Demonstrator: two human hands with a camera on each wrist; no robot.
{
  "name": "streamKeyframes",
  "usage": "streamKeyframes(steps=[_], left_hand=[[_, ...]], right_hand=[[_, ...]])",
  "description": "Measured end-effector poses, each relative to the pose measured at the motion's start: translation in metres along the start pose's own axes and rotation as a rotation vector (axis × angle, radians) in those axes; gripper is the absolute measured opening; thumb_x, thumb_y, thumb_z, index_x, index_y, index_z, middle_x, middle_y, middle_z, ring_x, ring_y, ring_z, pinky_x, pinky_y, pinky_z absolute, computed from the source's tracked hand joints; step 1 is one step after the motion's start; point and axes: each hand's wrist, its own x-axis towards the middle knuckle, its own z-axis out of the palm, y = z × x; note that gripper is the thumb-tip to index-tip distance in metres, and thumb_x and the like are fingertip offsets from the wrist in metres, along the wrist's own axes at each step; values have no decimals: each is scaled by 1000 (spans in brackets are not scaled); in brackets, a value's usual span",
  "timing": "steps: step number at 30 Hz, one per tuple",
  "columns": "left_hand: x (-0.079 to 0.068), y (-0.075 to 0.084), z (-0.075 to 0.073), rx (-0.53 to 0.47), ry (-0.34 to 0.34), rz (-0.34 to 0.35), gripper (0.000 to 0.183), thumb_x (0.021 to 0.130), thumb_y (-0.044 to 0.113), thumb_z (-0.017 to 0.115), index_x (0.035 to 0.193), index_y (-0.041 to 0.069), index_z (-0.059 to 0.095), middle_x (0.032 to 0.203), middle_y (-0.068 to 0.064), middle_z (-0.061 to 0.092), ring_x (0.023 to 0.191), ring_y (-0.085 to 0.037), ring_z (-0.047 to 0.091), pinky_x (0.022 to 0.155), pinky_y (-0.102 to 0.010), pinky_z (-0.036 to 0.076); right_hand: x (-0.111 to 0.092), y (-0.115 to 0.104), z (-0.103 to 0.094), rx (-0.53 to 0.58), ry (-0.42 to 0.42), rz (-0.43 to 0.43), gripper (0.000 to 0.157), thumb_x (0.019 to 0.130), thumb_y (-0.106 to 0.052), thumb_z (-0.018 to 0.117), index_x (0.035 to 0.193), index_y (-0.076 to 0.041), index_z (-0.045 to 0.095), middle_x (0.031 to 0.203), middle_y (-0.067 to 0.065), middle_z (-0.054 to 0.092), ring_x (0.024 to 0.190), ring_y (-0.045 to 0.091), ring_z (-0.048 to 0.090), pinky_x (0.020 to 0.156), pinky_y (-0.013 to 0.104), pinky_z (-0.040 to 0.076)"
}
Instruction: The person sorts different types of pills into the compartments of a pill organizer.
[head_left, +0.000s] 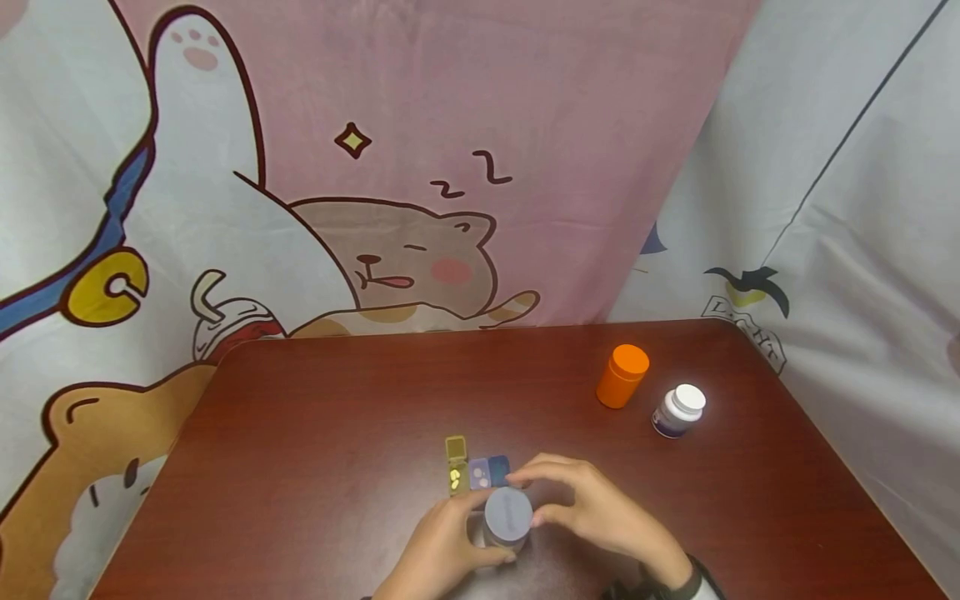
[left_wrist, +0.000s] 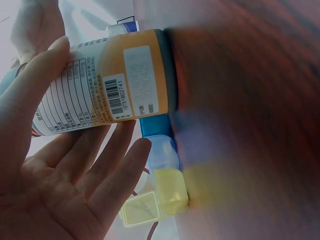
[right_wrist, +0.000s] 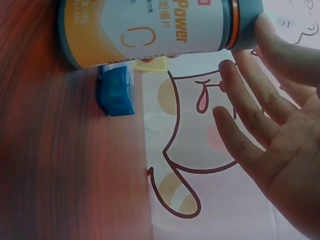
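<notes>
A tablet bottle (head_left: 508,515) with a grey-blue cap and an orange and white label stands upright in front of me. My left hand (head_left: 442,542) grips it, thumb on the near side and fingers round the far side. At the cap, my right hand (head_left: 592,504) has its thumb at the side and its fingers spread, fairly straight. Just beyond the bottle sits a small pill box (head_left: 480,473) with yellow, lilac and blue compartments. Its yellow lid (left_wrist: 141,209) is flipped open, and yellow pills lie in that compartment. Pale round tablets show in the lilac one.
An orange bottle (head_left: 622,377) stands at the back right of the brown table (head_left: 337,433). Right of it is a white bottle (head_left: 678,410) with a dark lower label. A printed cloth (head_left: 525,100) with cartoon animals hangs behind the table.
</notes>
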Motion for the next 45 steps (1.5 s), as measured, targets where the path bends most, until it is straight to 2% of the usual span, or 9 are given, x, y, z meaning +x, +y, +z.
streamKeyframes(steps=[8, 12, 16, 22, 26, 31, 35, 41, 45], left_hand=[[-1, 1, 0, 15, 8, 15, 59, 63, 40, 82, 117, 22, 65, 105, 5, 71, 96, -12, 60, 80, -45, 53], [-1, 1, 0, 20, 2, 12, 60, 63, 40, 82, 117, 21, 65, 106, 4, 71, 97, -14, 61, 81, -47, 53], [-1, 0, -1, 23, 2, 16, 59, 63, 40, 82, 116, 21, 65, 105, 4, 71, 96, -13, 61, 80, -46, 54], [-1, 0, 0, 39, 17, 17, 62, 64, 47, 79, 117, 19, 64, 104, 3, 72, 93, -11, 61, 78, -44, 54], [-1, 0, 1, 46, 14, -9, 66, 64, 49, 79, 119, 15, 64, 105, 0, 72, 93, -14, 61, 77, -48, 53], [0, 1, 2, 56, 24, -24, 68, 63, 46, 80, 120, 14, 64, 107, -3, 72, 93, -18, 62, 77, -51, 52], [0, 2, 2, 69, 44, -20, 67, 63, 46, 80, 119, 14, 64, 107, -4, 72, 94, -20, 62, 76, -51, 53], [-3, 5, 3, 117, 39, -2, 70, 69, 55, 73, 124, 15, 59, 113, -5, 70, 96, -22, 63, 75, -50, 56], [-5, 9, 2, 147, 40, -6, 70, 71, 58, 69, 126, 16, 57, 114, -5, 70, 97, -23, 64, 72, -52, 56]], right_hand=[[-1, -5, 3, -43, -13, 33, 51, 74, -37, 71, 122, -22, 61, 116, -3, 65, 105, 14, 57, 87, 44, 53], [-1, -5, 6, -76, -11, -3, 55, 74, -36, 72, 125, -21, 58, 118, -1, 64, 107, 14, 56, 87, 46, 53], [0, -7, 8, -70, -19, -19, 57, 74, -35, 73, 127, -20, 57, 121, -4, 64, 110, 11, 54, 88, 45, 53], [1, -8, 13, -72, -27, -55, 58, 73, -30, 77, 127, -20, 57, 122, -4, 64, 111, 11, 54, 89, 44, 53], [1, -8, 16, -122, 6, -58, 56, 72, -32, 78, 124, -23, 58, 119, -8, 64, 108, 9, 55, 88, 43, 53], [2, -8, 18, -227, 77, -115, 55, 69, -36, 80, 118, -25, 60, 113, -9, 66, 102, 9, 57, 82, 42, 54], [3, -11, 16, -244, 76, -97, 52, 70, -37, 79, 117, -26, 60, 113, -9, 66, 102, 9, 57, 82, 41, 54], [0, -19, 14, -271, 47, -15, 52, 71, -39, 77, 118, -31, 58, 115, -16, 64, 100, 5, 55, 81, 39, 54], [-2, -21, 9, -277, 59, -8, 52, 72, -39, 77, 120, -30, 57, 116, -14, 64, 100, 6, 56, 80, 40, 55]])
